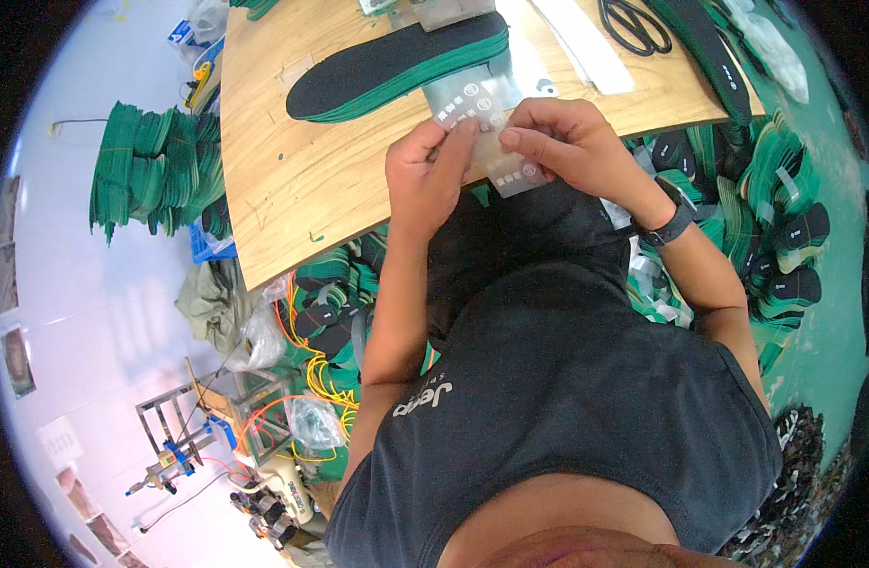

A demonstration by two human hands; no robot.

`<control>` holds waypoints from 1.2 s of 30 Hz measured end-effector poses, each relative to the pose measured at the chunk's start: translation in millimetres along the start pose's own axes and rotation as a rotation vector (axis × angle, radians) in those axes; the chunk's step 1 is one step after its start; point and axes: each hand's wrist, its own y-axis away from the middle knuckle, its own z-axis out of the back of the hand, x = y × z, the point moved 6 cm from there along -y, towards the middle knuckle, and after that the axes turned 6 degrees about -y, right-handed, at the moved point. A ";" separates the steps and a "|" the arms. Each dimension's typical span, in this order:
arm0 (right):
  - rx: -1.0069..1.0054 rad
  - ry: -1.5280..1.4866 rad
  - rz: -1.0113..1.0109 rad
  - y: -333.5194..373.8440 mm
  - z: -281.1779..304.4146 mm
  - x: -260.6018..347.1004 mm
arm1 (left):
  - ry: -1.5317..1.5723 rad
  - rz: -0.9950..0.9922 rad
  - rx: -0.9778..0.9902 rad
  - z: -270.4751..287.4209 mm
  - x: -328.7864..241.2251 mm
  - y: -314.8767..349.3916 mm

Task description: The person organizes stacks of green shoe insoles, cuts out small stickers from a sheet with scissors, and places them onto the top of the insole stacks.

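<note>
Between my two hands is a translucent sheet of white printed transfer labels (512,178), held over the near edge of the wooden table. My left hand (432,170) pinches its left side between thumb and fingertips. On the other side, my right hand (572,147), with a dark watch on the wrist, grips the sheet with thumb and forefinger. Just beyond my hands lies a stack of insoles (406,66), black on top with green edges. Another translucent sheet (453,90) rests against the stack, partly hidden by the labels.
The wooden table (264,170) carries white strips (586,47), a black cord loop (635,26) and a long black insole (718,66) at its right edge. Bundles of green insoles (150,166) stand at the left; more bundles (785,237) crowd the right. Yellow hoses (325,379) trail below left.
</note>
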 end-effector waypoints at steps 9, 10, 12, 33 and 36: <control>-0.135 -0.059 -0.025 -7.3 7.3 -12.2 | -0.166 0.005 -0.034 20.7 2.4 -24.2; -0.192 -0.113 -0.050 -10.6 12.2 -14.7 | -0.211 -0.034 -0.066 32.6 -5.6 -33.1; -0.211 -0.175 -0.108 -19.9 22.1 -20.0 | -0.425 -0.239 -0.112 59.4 -23.5 -58.0; -0.326 -0.481 -0.325 -83.6 48.7 -51.3 | -1.131 -0.541 0.275 46.9 -0.7 -143.0; -0.294 -0.504 -0.314 -83.7 48.3 -54.4 | -1.176 -0.466 0.308 47.0 -0.9 -141.1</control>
